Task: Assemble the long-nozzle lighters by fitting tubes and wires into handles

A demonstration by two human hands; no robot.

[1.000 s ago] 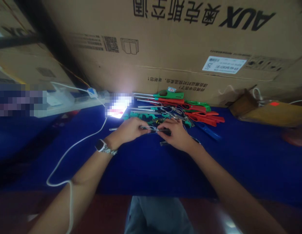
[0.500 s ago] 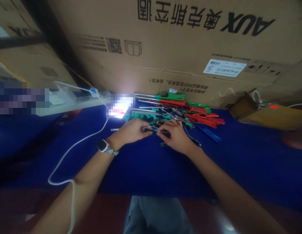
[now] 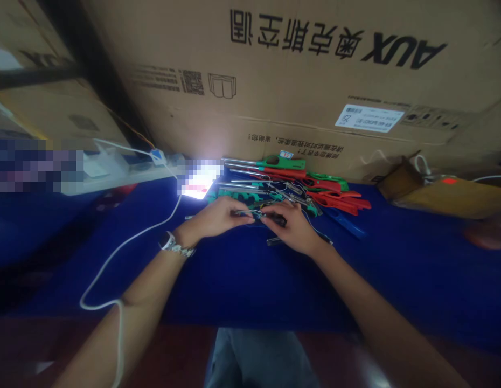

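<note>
Thin pale wires (image 3: pixel 257 213) run between my two hands above the blue cloth. My left hand (image 3: pixel 224 218), with a watch on its wrist, is closed, thumb and finger pinching the wire end and a thin part mostly hidden by the fingers. In my right hand (image 3: pixel 293 223) a small black part (image 3: pixel 279 220) is gripped, its fingertips at the wires. Just below that hand lies a dark slim piece (image 3: pixel 273 241). Beyond the hands are small green plastic pieces (image 3: pixel 238 194), metal tubes (image 3: pixel 244 186) and loose wired parts.
Long-nosed lighters with green (image 3: pixel 297 163), red (image 3: pixel 335 202) and blue (image 3: pixel 347 222) handles lie behind my hands. A glowing phone-like screen (image 3: pixel 200 186) and white cable (image 3: pixel 125 242) are on the left. A large cardboard box (image 3: pixel 283 113) stands behind; an open carton (image 3: pixel 448 199) sits right.
My fingers have shifted slightly around the wires, and the black part now shows less between the hands, closer to my right palm. The view has tilted a little.
</note>
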